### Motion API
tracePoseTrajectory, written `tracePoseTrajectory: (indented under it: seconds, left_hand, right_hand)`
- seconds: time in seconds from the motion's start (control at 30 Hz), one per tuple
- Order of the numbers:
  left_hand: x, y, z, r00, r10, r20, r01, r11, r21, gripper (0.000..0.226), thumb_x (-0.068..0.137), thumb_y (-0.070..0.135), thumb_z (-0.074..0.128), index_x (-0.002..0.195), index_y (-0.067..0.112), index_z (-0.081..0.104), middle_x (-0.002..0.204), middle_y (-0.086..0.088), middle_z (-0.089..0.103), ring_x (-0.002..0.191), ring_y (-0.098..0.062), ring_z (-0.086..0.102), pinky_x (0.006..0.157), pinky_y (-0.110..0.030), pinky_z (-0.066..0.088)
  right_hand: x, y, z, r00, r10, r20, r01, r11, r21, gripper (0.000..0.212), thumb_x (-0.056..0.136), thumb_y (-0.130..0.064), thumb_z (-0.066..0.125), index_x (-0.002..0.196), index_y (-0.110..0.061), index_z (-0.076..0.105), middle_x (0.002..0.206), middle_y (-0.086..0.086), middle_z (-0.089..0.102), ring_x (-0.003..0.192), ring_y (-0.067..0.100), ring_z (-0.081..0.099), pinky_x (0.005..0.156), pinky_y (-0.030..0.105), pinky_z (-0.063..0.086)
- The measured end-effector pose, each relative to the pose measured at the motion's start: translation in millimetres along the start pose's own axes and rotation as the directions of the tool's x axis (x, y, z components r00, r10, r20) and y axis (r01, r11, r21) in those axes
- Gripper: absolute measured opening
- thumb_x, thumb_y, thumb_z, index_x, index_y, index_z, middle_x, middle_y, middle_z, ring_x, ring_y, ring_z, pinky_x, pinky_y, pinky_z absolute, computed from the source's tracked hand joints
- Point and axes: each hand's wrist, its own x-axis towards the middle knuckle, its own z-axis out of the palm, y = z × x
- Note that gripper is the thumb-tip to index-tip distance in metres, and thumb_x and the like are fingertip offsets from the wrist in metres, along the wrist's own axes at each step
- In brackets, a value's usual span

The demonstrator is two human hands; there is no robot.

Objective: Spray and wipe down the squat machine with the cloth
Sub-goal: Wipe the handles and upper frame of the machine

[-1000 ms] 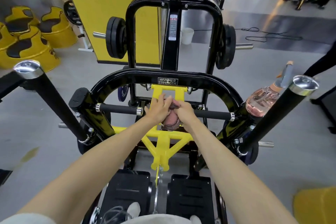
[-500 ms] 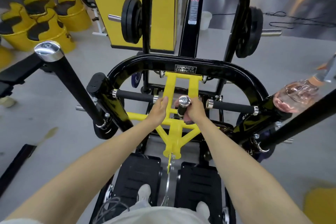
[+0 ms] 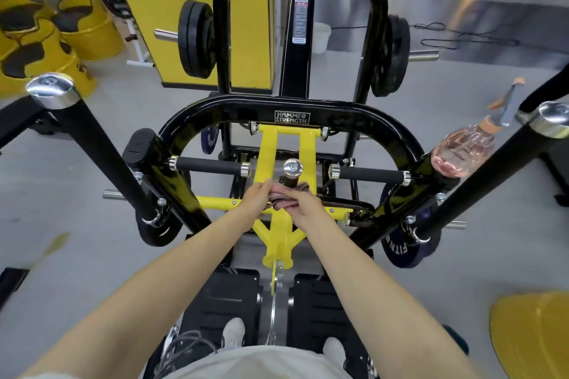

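Holding item 1, a bunched pink-and-dark patterned cloth (image 3: 287, 197): left hand (image 3: 253, 204) and right hand (image 3: 305, 210), both with fingers curled onto the fabric, the left at its left edge, the right over its near side. The cloth sits against the base of a short chrome-capped post (image 3: 292, 168), above the yellow lever frame (image 3: 277, 234).

Item 2: squat machine (image 3: 215, 108), black curved tube frame with a "Hammer Strength" badge, centre of view.
- Foam grip handles: one left (image 3: 209, 165), one right (image 3: 366, 176), either side of the yellow frame.
- Long black uprights with chrome caps: near left (image 3: 50, 88), near right (image 3: 551, 120).
- Black weight plates: far left (image 3: 195, 37), far right (image 3: 397, 52).
- Two black footplates (image 3: 228, 295), nearest the person; white shoes (image 3: 233, 332) stand on them.

Item 3: spray bottle (image 3: 462, 149), clear with pink liquid, orange collar and grey trigger, lying tilted on the machine's right arm, well apart from both hands.

Surroundings: yellow-and-black drums (image 3: 77, 24) far left; white bucket (image 3: 320, 37) behind the machine; black cable (image 3: 462, 40) on the grey floor, far right.
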Motion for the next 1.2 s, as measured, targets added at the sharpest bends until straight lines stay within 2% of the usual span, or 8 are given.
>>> tracePoseTrajectory:
  seconds: [0.17, 0.27, 0.47, 0.6, 0.9, 1.0, 1.13, 1.2]
  left_hand:
    - [-7, -9, -3, 0.996, 0.044, 0.075, -0.026, 0.974, -0.226, 0.017, 0.091, 0.036, 0.060, 0.100, 0.021, 0.059, 0.099, -0.007, 0.067, 0.089, -0.020, 0.064, 0.070, -0.029, 0.052]
    - [-19, -7, -1, 0.955, 0.290, -0.062, -0.291, 0.956, -0.021, 0.029, 0.089, 0.008, 0.064, 0.115, 0.019, 0.056, 0.105, -0.007, 0.061, 0.085, -0.019, 0.062, 0.055, -0.017, 0.050]
    - [-31, 34, 11, 0.692, 0.590, -0.416, -0.563, 0.802, 0.199, 0.042, 0.088, 0.000, 0.059, 0.127, 0.013, 0.050, 0.112, -0.002, 0.052, 0.099, -0.013, 0.052, 0.083, -0.028, 0.049]
    - [-31, 41, 36, 0.532, 0.820, -0.211, -0.725, 0.570, 0.387, 0.018, 0.080, -0.010, 0.049, 0.084, 0.006, 0.054, 0.088, -0.007, 0.052, 0.081, -0.017, 0.050, 0.071, -0.041, 0.050]
    - [-20, 5, 29, 0.307, 0.926, 0.220, -0.716, 0.072, 0.695, 0.029, 0.084, 0.009, 0.041, 0.099, 0.003, 0.064, 0.103, -0.006, 0.060, 0.081, -0.019, 0.056, 0.051, -0.034, 0.053]
    - [-18, -35, 28, 0.426, 0.827, 0.367, -0.786, 0.137, 0.603, 0.037, 0.080, -0.005, 0.055, 0.111, 0.014, 0.060, 0.126, 0.003, 0.054, 0.084, -0.020, 0.062, 0.060, -0.033, 0.055]
    - [-1, -59, 26, 0.802, 0.595, 0.059, -0.573, 0.737, 0.359, 0.032, 0.079, -0.009, 0.058, 0.106, 0.007, 0.065, 0.101, -0.007, 0.059, 0.094, -0.027, 0.057, 0.077, -0.034, 0.048]
    - [5, -55, 17, 0.902, 0.432, 0.016, -0.427, 0.883, 0.194, 0.022, 0.083, 0.002, 0.067, 0.104, 0.006, 0.067, 0.095, -0.008, 0.062, 0.090, -0.024, 0.059, 0.070, -0.025, 0.045]
  right_hand:
    - [-12, 3, -2, 0.994, 0.072, 0.077, -0.071, 0.997, -0.012, 0.012, 0.091, 0.004, 0.051, 0.094, -0.006, 0.057, 0.091, 0.014, 0.063, 0.078, 0.022, 0.060, 0.063, 0.033, 0.045]
    - [-13, 3, -8, 0.993, 0.108, 0.052, -0.098, 0.979, -0.177, 0.014, 0.088, -0.003, 0.051, 0.083, -0.015, 0.056, 0.081, 0.005, 0.058, 0.077, 0.016, 0.053, 0.078, 0.033, 0.040]
    - [-13, -15, -26, 0.995, 0.066, -0.070, -0.085, 0.949, -0.305, 0.012, 0.090, -0.005, 0.047, 0.089, -0.010, 0.058, 0.075, 0.004, 0.054, 0.071, 0.016, 0.052, 0.091, 0.038, 0.039]
    - [-18, -26, -27, 0.993, 0.057, -0.101, -0.087, 0.945, -0.316, 0.008, 0.093, -0.011, 0.051, 0.094, -0.008, 0.058, 0.079, 0.007, 0.058, 0.078, 0.020, 0.059, 0.083, 0.035, 0.043]
    - [-21, -28, -38, 0.998, 0.047, -0.045, -0.060, 0.943, -0.328, 0.015, 0.095, -0.015, 0.050, 0.102, -0.008, 0.060, 0.075, 0.008, 0.061, 0.072, 0.020, 0.060, 0.072, 0.033, 0.048]
    - [-23, -19, -44, 0.999, 0.042, -0.016, -0.045, 0.955, -0.292, 0.025, 0.093, -0.003, 0.044, 0.110, -0.010, 0.061, 0.085, 0.011, 0.063, 0.071, 0.022, 0.059, 0.062, 0.030, 0.049]
    - [-22, -1, -45, 1.000, 0.004, 0.004, -0.001, 0.827, -0.562, 0.054, 0.088, 0.016, 0.031, 0.121, -0.016, 0.059, 0.104, 0.012, 0.061, 0.080, 0.016, 0.058, 0.059, 0.021, 0.049]
    - [-20, 10, -43, 0.996, 0.063, 0.060, -0.003, 0.719, -0.695, 0.041, 0.091, 0.009, 0.043, 0.123, -0.011, 0.060, 0.120, 0.007, 0.061, 0.101, 0.018, 0.058, 0.076, 0.021, 0.049]
